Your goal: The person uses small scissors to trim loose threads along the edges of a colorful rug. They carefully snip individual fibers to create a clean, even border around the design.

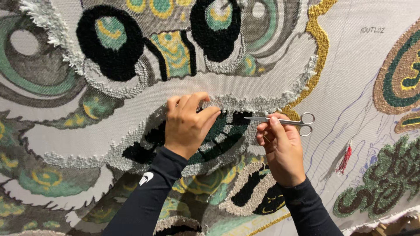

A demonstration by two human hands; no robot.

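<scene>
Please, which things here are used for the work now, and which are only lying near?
In use:
left hand on the tufted rug
right hand holding the scissors

Only nearby:
red tassel
round tufted patch
dark green patch

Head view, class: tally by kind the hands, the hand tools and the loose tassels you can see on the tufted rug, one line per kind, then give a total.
Hands: 2, left hand and right hand
Scissors: 1
Red tassel: 1
Total: 4

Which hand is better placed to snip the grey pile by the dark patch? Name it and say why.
Probably the right hand: it holds the scissors, blades pointing at the pile. The left hand presses the tufted rug.
</scene>
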